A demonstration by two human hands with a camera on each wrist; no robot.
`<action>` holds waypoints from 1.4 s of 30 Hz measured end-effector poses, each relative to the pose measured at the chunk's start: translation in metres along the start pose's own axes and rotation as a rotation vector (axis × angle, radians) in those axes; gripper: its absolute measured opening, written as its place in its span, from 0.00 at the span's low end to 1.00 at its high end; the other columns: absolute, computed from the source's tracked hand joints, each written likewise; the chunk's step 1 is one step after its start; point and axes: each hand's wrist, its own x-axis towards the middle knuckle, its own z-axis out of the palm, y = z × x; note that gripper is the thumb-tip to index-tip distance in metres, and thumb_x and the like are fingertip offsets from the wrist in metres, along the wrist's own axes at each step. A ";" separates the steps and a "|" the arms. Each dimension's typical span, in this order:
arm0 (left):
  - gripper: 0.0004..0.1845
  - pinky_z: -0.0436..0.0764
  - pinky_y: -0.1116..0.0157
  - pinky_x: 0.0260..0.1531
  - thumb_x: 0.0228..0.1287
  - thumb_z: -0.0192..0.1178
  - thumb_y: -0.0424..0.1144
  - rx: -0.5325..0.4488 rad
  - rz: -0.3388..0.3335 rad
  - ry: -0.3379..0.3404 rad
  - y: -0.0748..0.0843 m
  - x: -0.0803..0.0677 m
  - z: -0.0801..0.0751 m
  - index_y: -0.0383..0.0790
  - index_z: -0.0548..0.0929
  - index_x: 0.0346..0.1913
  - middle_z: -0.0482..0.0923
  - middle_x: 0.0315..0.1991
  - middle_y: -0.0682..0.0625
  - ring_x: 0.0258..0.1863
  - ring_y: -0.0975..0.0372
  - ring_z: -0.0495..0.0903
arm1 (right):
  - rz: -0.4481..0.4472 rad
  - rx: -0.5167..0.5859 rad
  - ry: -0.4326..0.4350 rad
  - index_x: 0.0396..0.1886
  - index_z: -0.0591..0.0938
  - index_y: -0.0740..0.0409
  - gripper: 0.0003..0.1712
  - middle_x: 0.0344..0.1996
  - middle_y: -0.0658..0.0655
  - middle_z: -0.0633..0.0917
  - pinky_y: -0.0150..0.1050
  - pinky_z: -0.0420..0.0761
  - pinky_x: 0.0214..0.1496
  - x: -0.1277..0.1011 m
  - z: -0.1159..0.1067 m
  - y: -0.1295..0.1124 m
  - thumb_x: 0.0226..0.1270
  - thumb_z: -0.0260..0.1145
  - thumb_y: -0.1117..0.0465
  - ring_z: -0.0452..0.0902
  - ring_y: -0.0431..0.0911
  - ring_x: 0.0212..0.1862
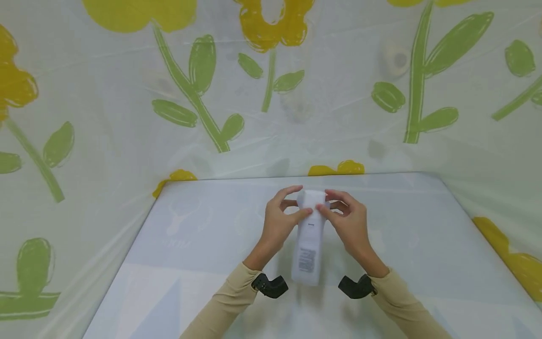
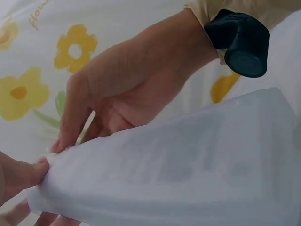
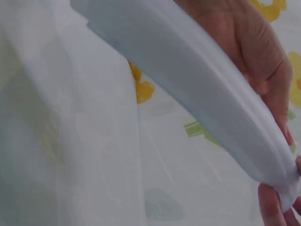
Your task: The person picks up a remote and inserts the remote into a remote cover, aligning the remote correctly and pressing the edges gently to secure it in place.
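A white soft packet with grey print on its label lies lengthwise over the pale table, its far end lifted. Both hands hold that far end. My left hand pinches it from the left between thumb and fingers, and my right hand pinches it from the right. In the left wrist view the packet fills the lower frame, with my left thumb on its corner and the right hand behind it. The right wrist view shows the packet edge-on.
A floral sheet with yellow flowers and green leaves hangs around the table on the left, back and right. Black camera mounts sit on both wrists. Beige sleeves cover both forearms.
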 end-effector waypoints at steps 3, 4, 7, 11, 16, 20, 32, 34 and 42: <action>0.25 0.84 0.61 0.31 0.53 0.69 0.29 0.013 0.037 0.018 0.002 0.002 -0.001 0.42 0.79 0.57 0.75 0.56 0.51 0.46 0.55 0.77 | -0.043 0.058 -0.069 0.49 0.80 0.72 0.19 0.46 0.66 0.81 0.35 0.83 0.40 0.000 -0.005 0.003 0.57 0.68 0.73 0.80 0.44 0.39; 0.25 0.84 0.62 0.31 0.54 0.68 0.29 0.013 0.039 0.019 0.003 0.002 -0.002 0.41 0.79 0.57 0.75 0.56 0.51 0.46 0.55 0.76 | -0.061 0.073 -0.090 0.49 0.80 0.74 0.18 0.47 0.66 0.81 0.36 0.83 0.41 0.000 -0.006 0.004 0.57 0.68 0.73 0.81 0.44 0.41; 0.26 0.84 0.61 0.32 0.55 0.67 0.29 -0.007 0.026 -0.002 0.004 0.002 -0.003 0.38 0.77 0.59 0.74 0.57 0.49 0.48 0.53 0.75 | -0.114 0.102 -0.121 0.45 0.80 0.75 0.15 0.48 0.66 0.80 0.38 0.82 0.42 0.000 -0.011 0.008 0.57 0.66 0.75 0.81 0.46 0.44; 0.29 0.83 0.61 0.36 0.54 0.69 0.30 0.029 0.029 -0.050 0.005 0.002 -0.002 0.40 0.76 0.61 0.73 0.59 0.48 0.50 0.52 0.74 | -0.153 0.106 -0.099 0.39 0.82 0.74 0.09 0.45 0.66 0.80 0.39 0.83 0.39 -0.001 -0.014 0.010 0.57 0.66 0.76 0.81 0.48 0.45; 0.28 0.82 0.65 0.40 0.52 0.71 0.34 0.102 0.060 -0.070 0.007 0.003 -0.002 0.44 0.78 0.59 0.74 0.57 0.52 0.48 0.57 0.74 | -0.137 0.118 -0.062 0.36 0.83 0.74 0.06 0.44 0.65 0.80 0.40 0.84 0.34 -0.001 -0.014 0.007 0.58 0.65 0.76 0.81 0.50 0.45; 0.27 0.83 0.63 0.38 0.51 0.72 0.34 0.092 0.065 -0.067 0.008 0.003 -0.002 0.44 0.80 0.57 0.74 0.56 0.53 0.48 0.56 0.75 | -0.093 0.127 -0.046 0.36 0.82 0.73 0.06 0.45 0.64 0.80 0.41 0.84 0.33 0.001 -0.013 0.003 0.58 0.66 0.74 0.81 0.49 0.46; 0.22 0.83 0.61 0.39 0.56 0.65 0.25 -0.089 0.019 -0.027 0.001 -0.002 0.000 0.30 0.79 0.55 0.72 0.56 0.42 0.51 0.53 0.76 | 0.049 0.155 -0.044 0.39 0.80 0.75 0.10 0.45 0.61 0.81 0.41 0.84 0.36 0.001 -0.016 0.001 0.59 0.67 0.72 0.81 0.49 0.43; 0.20 0.84 0.61 0.38 0.55 0.65 0.24 -0.101 0.018 -0.022 -0.001 -0.002 0.000 0.28 0.80 0.53 0.72 0.55 0.41 0.50 0.53 0.76 | 0.063 0.148 -0.053 0.42 0.79 0.74 0.12 0.45 0.60 0.80 0.41 0.84 0.37 0.000 -0.016 0.002 0.59 0.67 0.72 0.80 0.49 0.43; 0.16 0.84 0.59 0.35 0.54 0.66 0.25 -0.134 0.021 -0.006 -0.004 -0.004 0.001 0.29 0.82 0.48 0.72 0.52 0.42 0.46 0.55 0.78 | 0.050 0.114 -0.108 0.54 0.76 0.67 0.25 0.50 0.59 0.78 0.39 0.83 0.42 -0.003 -0.014 0.003 0.55 0.69 0.75 0.78 0.49 0.44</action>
